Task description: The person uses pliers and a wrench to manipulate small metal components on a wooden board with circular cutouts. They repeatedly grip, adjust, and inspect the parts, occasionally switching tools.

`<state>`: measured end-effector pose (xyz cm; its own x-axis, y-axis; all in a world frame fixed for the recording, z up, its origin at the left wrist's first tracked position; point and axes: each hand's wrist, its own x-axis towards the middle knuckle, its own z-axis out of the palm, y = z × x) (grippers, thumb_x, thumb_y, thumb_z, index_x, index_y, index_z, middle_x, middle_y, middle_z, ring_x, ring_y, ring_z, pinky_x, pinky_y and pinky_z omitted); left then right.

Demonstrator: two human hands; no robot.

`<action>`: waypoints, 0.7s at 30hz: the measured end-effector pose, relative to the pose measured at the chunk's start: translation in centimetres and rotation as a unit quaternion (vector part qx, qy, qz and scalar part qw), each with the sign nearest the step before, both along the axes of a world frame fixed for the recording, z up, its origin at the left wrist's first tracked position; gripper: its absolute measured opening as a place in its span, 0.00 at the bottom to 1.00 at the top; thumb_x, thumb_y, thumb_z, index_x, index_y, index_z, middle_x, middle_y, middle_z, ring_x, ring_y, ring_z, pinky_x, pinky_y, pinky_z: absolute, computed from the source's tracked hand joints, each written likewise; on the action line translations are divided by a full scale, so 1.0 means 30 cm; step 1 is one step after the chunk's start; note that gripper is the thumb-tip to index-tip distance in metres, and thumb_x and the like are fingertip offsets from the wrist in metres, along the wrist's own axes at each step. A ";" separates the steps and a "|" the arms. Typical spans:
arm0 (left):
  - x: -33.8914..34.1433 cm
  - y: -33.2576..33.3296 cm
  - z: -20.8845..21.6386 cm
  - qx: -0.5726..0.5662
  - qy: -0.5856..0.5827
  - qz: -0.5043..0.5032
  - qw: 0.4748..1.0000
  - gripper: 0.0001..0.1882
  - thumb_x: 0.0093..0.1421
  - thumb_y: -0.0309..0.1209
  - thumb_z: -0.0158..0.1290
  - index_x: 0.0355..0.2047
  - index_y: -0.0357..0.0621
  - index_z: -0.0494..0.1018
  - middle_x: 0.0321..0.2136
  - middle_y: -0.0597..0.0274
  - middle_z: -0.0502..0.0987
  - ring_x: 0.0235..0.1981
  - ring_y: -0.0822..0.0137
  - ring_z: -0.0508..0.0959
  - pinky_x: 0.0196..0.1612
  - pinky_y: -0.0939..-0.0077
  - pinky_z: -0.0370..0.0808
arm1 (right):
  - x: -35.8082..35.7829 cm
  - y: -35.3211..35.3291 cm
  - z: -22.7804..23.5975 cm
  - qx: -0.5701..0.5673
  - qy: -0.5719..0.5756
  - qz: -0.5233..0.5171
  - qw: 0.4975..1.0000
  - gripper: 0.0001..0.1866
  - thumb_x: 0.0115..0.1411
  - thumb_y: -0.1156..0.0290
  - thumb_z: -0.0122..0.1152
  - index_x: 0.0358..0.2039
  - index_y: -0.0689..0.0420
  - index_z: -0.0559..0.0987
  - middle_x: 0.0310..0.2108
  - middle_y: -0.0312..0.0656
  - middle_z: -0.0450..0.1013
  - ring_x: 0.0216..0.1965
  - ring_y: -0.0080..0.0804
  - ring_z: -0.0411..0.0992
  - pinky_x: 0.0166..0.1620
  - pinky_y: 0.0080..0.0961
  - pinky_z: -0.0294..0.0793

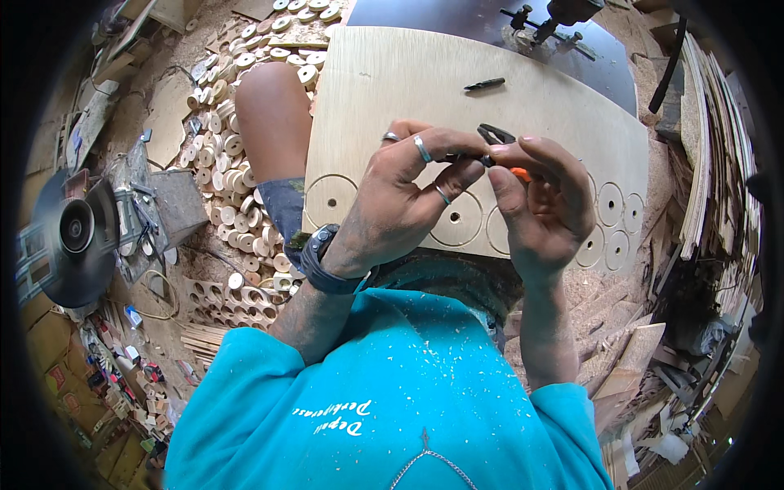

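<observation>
Place: a woodworking workshop
Board point(392, 90): pale wood, with grooved circles point(616, 214), each with a small hole in its centre
Wooden discs point(234, 149): a large heap to the left of the board
Machine point(545, 33): dark, with a cutting arm, at the far edge of the board
Sawdust point(604, 302): thick on the floor, nearer the person than the board
Wood strips point(706, 155): long, stacked to the right of the board

Carries, as a broad, flat pale-wood board point(392, 90) at twelve o'clock, a slim black rod-shaped piece point(484, 85) at one o'clock; shows round grooves point(611, 204) near three o'clock.
</observation>
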<state>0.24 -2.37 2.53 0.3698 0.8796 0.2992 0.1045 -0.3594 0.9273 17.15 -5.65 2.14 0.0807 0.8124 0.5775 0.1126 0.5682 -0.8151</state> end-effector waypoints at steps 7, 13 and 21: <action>-0.011 0.037 -0.050 0.086 0.059 0.006 0.995 0.13 0.59 0.24 0.61 0.44 0.47 0.80 0.35 0.62 0.83 0.38 0.68 0.79 0.45 0.74 0.72 | -0.028 0.000 -0.041 -0.088 0.070 0.004 0.994 0.25 0.57 0.85 0.63 0.54 0.62 0.69 0.43 0.46 0.77 0.45 0.30 0.78 0.52 0.26 0.78; 0.000 0.020 -0.073 -0.066 -0.006 0.005 0.998 0.11 0.61 0.20 0.56 0.44 0.38 0.77 0.36 0.51 0.83 0.37 0.64 0.83 0.40 0.73 0.79 | -0.026 0.015 -0.059 -0.127 0.004 -0.009 0.992 0.25 0.56 0.83 0.65 0.55 0.60 0.70 0.43 0.45 0.77 0.46 0.29 0.78 0.52 0.26 0.78; -0.014 0.006 -0.069 -0.170 0.035 -0.010 0.985 0.11 0.65 0.20 0.52 0.48 0.36 0.75 0.40 0.56 0.81 0.45 0.69 0.80 0.49 0.73 0.78 | 0.112 0.035 0.059 -0.149 -0.491 -0.140 0.847 0.27 0.52 0.68 0.70 0.53 0.58 0.75 0.46 0.43 0.74 0.48 0.40 0.73 0.53 0.35 0.72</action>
